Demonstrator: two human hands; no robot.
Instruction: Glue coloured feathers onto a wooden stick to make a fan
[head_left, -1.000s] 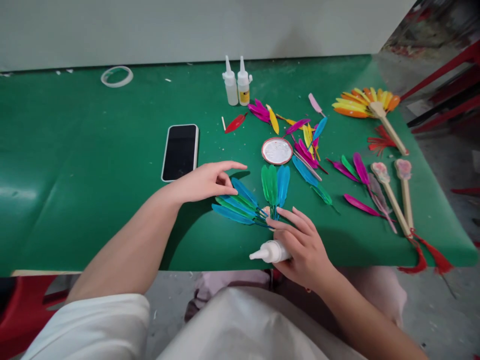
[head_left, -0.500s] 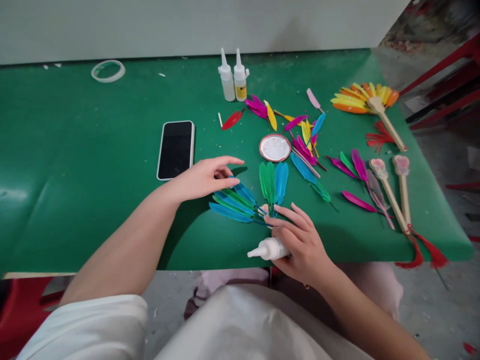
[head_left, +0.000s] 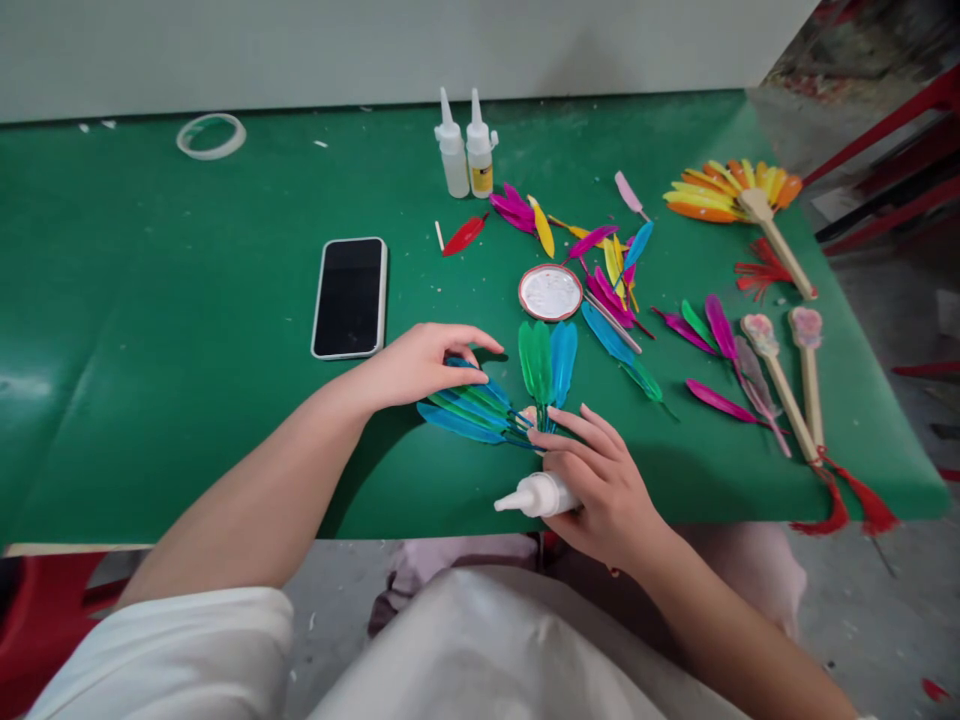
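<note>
A half-made fan of blue and green feathers (head_left: 480, 405) lies near the front edge of the green table (head_left: 187, 300). My left hand (head_left: 420, 362) rests on its left feathers, fingers curled over a blue one, thumb tucked under. My right hand (head_left: 600, 480) holds a small white glue bottle (head_left: 532, 495) in its palm, nozzle pointing left, while its outstretched fingers press on the feathers' quills where they meet. Upright green and blue feathers (head_left: 547, 360) stand out from the same point.
A black phone (head_left: 350, 296) lies left of my hand. Two glue bottles (head_left: 465, 158) stand at the back, a round lid of white glue (head_left: 550, 292) and loose coloured feathers (head_left: 600, 270) beyond the fan. A finished orange-yellow fan (head_left: 731, 195), wooden handles (head_left: 784, 385) and a tape ring (head_left: 211, 136) also lie about.
My left hand has lowered and curled down onto the left feathers; its fingers were lifted and stretched before. The right hand has stayed in place.
</note>
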